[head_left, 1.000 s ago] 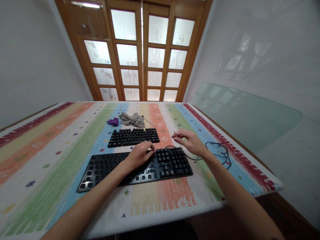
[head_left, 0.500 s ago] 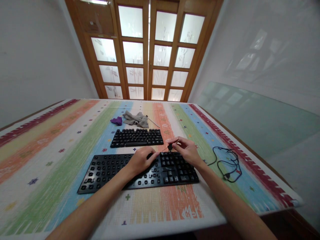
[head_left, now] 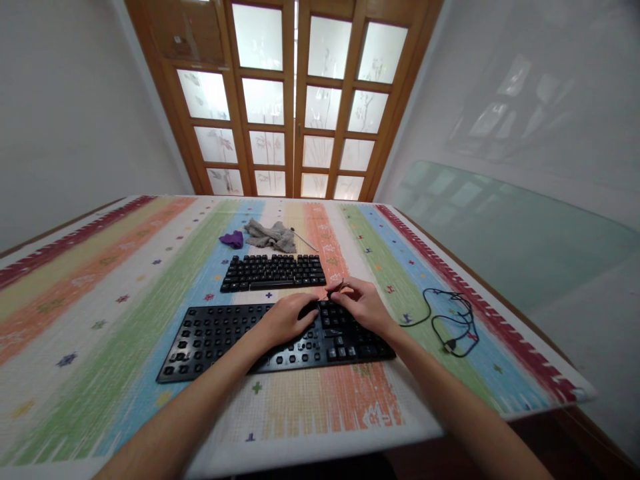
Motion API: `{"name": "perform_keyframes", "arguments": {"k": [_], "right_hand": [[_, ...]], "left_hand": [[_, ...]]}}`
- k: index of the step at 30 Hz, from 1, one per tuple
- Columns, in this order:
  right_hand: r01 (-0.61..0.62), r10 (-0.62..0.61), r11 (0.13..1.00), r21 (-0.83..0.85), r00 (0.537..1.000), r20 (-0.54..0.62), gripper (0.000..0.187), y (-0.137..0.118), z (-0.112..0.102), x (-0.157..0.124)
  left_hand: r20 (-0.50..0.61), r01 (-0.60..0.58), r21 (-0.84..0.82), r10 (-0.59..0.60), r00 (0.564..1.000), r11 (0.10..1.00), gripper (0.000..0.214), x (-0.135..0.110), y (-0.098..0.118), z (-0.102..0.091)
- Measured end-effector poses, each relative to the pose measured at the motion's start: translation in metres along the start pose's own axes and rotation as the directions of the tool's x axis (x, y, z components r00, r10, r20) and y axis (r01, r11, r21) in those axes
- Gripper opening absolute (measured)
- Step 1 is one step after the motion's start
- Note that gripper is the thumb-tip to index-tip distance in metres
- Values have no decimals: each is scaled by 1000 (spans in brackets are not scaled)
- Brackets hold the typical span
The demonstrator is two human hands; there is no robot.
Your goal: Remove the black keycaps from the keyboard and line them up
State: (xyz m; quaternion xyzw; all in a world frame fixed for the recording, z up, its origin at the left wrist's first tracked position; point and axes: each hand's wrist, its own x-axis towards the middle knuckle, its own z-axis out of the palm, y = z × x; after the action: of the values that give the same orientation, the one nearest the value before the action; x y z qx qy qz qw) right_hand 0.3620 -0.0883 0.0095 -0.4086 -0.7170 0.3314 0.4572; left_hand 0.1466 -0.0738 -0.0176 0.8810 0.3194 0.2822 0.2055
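Note:
A black keyboard lies across the near part of the table. Its left part shows bare key posts, while its right part still carries keycaps. My left hand rests over its upper middle, thumb and fingers closed at the far edge; what they pinch, if anything, is too small to tell. Just right of it, my right hand is closed on a small black keycap above the far edge. Thin wire shows by the right fingertips. Behind the keyboard, removed keycaps are laid out in rows.
A purple cloth, a grey rag and a thin stick with a dark tip lie farther back. The black cable is coiled loosely at the right. A striped cloth covers the table.
My right hand has moved slightly left and down, bringing the keycap closer to my left fingers. My left hand stays nearly in place. The view has shifted a little.

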Motion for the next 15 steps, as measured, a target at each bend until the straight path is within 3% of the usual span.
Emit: {"name": "perform_keyframes", "arguments": {"k": [9,12,15], "right_hand": [[61,-28,980,-191,985,169,16,-17,7,24],[48,-18,964,-261,993,117,17,-11,8,36],[-2,22,984,-178,993,115,24,0,9,46]], "left_hand": [[-6,-19,-10,19,1000,1000,29,0,-2,2],[-7,-14,-1,14,1000,1000,27,0,-2,2],[-18,-46,-4,46,999,999,30,0,-3,3]]}}
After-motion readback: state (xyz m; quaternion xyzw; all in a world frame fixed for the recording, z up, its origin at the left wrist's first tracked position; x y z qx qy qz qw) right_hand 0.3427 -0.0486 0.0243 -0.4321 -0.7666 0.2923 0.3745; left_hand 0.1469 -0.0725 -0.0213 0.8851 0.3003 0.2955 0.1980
